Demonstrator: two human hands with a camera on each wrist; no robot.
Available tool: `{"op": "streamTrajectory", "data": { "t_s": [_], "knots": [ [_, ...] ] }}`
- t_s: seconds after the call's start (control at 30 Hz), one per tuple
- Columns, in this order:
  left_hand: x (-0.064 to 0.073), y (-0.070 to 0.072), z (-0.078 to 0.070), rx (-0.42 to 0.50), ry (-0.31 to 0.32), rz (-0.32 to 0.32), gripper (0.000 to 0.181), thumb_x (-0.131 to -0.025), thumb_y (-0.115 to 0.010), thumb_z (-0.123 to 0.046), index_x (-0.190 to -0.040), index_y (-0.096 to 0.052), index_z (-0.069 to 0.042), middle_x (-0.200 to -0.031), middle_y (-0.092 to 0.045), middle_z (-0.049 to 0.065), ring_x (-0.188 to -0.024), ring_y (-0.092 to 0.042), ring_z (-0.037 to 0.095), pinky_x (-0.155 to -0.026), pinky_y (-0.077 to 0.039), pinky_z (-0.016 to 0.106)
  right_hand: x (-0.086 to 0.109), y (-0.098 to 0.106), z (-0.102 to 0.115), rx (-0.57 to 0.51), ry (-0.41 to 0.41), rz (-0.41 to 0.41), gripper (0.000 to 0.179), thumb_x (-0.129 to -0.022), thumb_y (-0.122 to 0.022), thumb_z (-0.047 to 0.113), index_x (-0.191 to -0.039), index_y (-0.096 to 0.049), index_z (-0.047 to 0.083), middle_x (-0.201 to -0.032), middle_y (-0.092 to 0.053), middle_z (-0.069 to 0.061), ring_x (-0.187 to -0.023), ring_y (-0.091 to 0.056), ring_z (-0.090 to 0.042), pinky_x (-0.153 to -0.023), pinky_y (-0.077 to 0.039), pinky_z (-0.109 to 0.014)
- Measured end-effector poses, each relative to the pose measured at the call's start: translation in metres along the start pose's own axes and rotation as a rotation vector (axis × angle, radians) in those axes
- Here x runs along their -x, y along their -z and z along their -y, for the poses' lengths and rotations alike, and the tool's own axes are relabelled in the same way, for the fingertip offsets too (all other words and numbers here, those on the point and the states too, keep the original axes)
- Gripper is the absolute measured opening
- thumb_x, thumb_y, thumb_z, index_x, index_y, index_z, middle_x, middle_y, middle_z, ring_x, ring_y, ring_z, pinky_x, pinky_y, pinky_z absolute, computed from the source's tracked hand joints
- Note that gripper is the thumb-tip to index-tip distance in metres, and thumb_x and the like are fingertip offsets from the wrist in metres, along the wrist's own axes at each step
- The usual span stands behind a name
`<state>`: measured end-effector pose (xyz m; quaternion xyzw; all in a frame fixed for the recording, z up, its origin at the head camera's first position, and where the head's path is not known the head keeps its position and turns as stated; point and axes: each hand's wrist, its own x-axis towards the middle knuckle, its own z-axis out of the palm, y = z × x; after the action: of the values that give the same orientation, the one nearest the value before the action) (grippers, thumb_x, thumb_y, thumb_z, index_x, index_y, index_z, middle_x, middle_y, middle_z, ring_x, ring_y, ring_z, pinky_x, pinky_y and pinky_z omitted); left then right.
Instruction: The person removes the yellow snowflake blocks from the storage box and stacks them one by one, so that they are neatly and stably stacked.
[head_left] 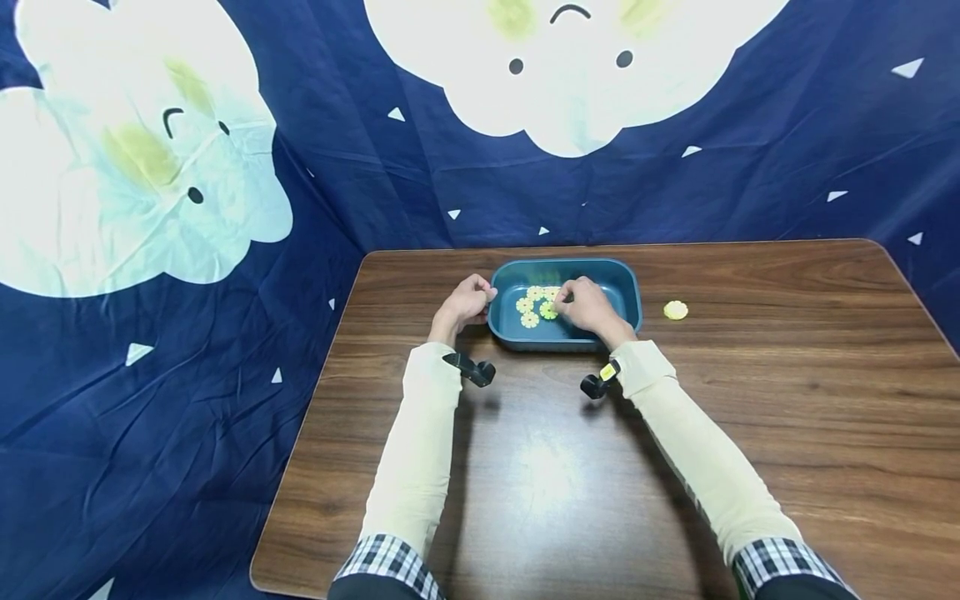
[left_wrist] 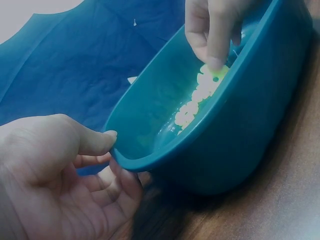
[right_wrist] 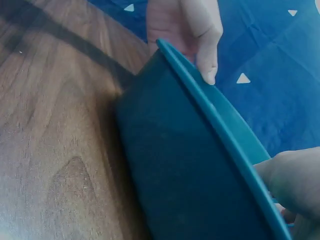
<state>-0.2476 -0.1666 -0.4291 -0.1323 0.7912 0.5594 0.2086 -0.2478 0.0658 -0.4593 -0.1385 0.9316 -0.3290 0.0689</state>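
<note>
A teal oval tub [head_left: 564, 344] stands on the wooden table. At its left end my left hand [head_left: 467, 302] pinches the rim, thumb on top and fingers below, as the left wrist view shows. Inside the tub several yellow flower-shaped discs [head_left: 529, 320] lie on the bottom, left of the middle. My right hand [head_left: 588, 307] reaches down into the tub, its fingertips together on a yellow flower-shaped disc [left_wrist: 216, 79] with a small hole. In the right wrist view the tub wall [right_wrist: 170, 150] hides most of those fingertips.
Another yellow disc [head_left: 676, 310] lies on the table [head_left: 787, 375] to the right of the tub. A dark blue cloth [head_left: 322, 167] with white clouds and triangles hangs behind the table and to its left. A small black camera [head_left: 477, 371] is strapped to each wrist.
</note>
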Motion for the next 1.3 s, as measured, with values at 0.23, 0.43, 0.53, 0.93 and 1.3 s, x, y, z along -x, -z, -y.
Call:
{"op": "streamTrajectory", "data": {
  "t_s": [0.23,0.43,0.53,0.93,1.3],
  "knots": [
    [0.0,0.0,0.0,-0.002,0.005,0.0,0.012,-0.1,-0.047,-0.016,-0.091,-0.041,-0.012,-0.089,-0.043,0.006,-0.075,-0.046,0.019,-0.065,-0.045,0.028,0.006,0.008,0.002,-0.11,-0.026,-0.037,0.012,-0.09,-0.064,0.02,-0.091,-0.064,0.008,-0.105,-0.058,-0.012,-0.102,-0.051,-0.027,-0.095,-0.04,-0.043],
    [-0.002,0.0,0.001,-0.001,0.004,-0.002,0.012,-0.1,-0.048,-0.016,-0.091,-0.041,-0.012,-0.089,-0.043,0.006,-0.074,-0.046,0.018,-0.064,-0.045,0.028,0.016,0.018,0.002,-0.161,-0.018,-0.084,0.015,-0.09,-0.066,0.021,-0.095,-0.065,0.007,-0.107,-0.056,-0.013,-0.095,-0.051,-0.028,-0.087,-0.042,-0.043],
    [-0.003,0.0,0.002,0.0,0.001,-0.005,0.013,-0.1,-0.048,-0.016,-0.091,-0.041,-0.012,-0.086,-0.043,0.005,-0.074,-0.046,0.018,-0.064,-0.045,0.028,0.02,0.024,0.001,-0.175,-0.015,-0.107,0.016,-0.09,-0.066,0.021,-0.097,-0.065,0.007,-0.107,-0.056,-0.015,-0.096,-0.052,-0.029,-0.087,-0.042,-0.043],
    [-0.004,0.0,0.002,0.006,0.001,-0.006,0.013,-0.1,-0.048,-0.015,-0.09,-0.04,-0.012,-0.082,-0.041,0.004,-0.073,-0.046,0.018,-0.065,-0.045,0.029,0.032,0.044,-0.008,-0.234,-0.029,-0.189,0.021,-0.091,-0.066,0.025,-0.099,-0.064,0.006,-0.109,-0.056,-0.017,-0.1,-0.052,-0.03,-0.087,-0.042,-0.044],
    [-0.005,-0.001,0.003,0.008,-0.003,-0.007,0.013,-0.1,-0.048,-0.015,-0.089,-0.041,-0.012,-0.081,-0.041,0.004,-0.075,-0.046,0.02,-0.064,-0.045,0.028,0.044,0.064,-0.024,-0.255,-0.058,-0.304,0.023,-0.091,-0.066,0.025,-0.099,-0.065,0.003,-0.105,-0.057,-0.015,-0.096,-0.052,-0.027,-0.083,-0.041,-0.038]
  ]
}}
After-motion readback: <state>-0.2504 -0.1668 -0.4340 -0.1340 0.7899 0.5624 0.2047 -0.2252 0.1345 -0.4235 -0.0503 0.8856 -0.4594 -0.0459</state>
